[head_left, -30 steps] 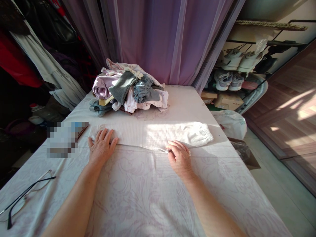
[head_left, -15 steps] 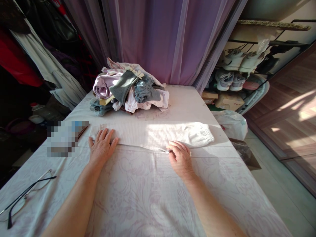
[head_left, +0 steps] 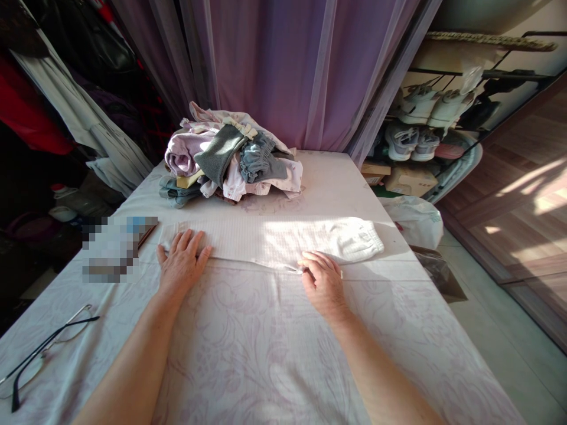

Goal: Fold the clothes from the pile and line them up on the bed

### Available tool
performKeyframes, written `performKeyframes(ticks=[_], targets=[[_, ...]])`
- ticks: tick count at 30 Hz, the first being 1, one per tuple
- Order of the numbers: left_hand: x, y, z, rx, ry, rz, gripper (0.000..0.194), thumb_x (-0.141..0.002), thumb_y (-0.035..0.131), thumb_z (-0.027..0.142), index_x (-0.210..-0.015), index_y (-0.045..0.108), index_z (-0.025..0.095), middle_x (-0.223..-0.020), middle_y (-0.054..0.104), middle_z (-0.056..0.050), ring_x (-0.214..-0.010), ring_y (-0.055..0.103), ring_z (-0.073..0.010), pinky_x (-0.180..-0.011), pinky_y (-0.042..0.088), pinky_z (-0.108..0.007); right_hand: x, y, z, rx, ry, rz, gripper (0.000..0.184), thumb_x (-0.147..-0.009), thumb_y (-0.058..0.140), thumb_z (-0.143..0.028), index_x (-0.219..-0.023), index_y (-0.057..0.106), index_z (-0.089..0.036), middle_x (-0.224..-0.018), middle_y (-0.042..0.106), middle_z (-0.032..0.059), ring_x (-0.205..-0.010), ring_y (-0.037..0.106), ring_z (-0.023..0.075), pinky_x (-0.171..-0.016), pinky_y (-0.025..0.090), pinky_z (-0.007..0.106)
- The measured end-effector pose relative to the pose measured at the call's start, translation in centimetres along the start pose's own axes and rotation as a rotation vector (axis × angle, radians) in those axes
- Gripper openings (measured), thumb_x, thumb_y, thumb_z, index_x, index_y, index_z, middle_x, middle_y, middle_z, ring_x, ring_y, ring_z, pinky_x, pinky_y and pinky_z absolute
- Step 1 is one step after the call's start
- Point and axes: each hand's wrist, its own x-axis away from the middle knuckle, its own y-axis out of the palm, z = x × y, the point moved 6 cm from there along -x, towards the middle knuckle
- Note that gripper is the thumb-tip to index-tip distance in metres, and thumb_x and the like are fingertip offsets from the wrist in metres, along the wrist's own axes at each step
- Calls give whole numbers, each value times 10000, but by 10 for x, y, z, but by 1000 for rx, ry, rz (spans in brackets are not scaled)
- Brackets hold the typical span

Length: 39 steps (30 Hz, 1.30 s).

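White ribbed pants [head_left: 248, 239], folded lengthwise, lie flat across the table with a gathered elastic cuff at the right end. My left hand [head_left: 182, 262] rests on their left end, palm down with its fingers spread. At the near edge, right of the middle, my right hand [head_left: 323, 283] has its fingers curled and pinched on the fabric of the pants. The fold under the right fingertips is partly hidden.
A heap of small clothes [head_left: 234, 156] sits at the table's far end before a purple curtain [head_left: 270, 71]. Eyeglasses [head_left: 44, 348] and a blurred-out flat object [head_left: 115, 248] lie on the left of the patterned tablecloth [head_left: 248, 354]. Shoes [head_left: 411, 141] stand on a rack at right.
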Motion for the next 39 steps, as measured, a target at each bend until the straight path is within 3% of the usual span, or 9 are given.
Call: performKeyframes(ticks=[39], targets=[[1,-2,2,18,-1,-4,539,-1002,295,457,-1473,444,241,-1582,362,-136,-1480,261,-320,-1156,133,-686,-1,-1,-1,-18,18,-12,276,-795,512,-77,-920,689,-247,-1095,735,24,-1118,618,202,-1051,385,364]])
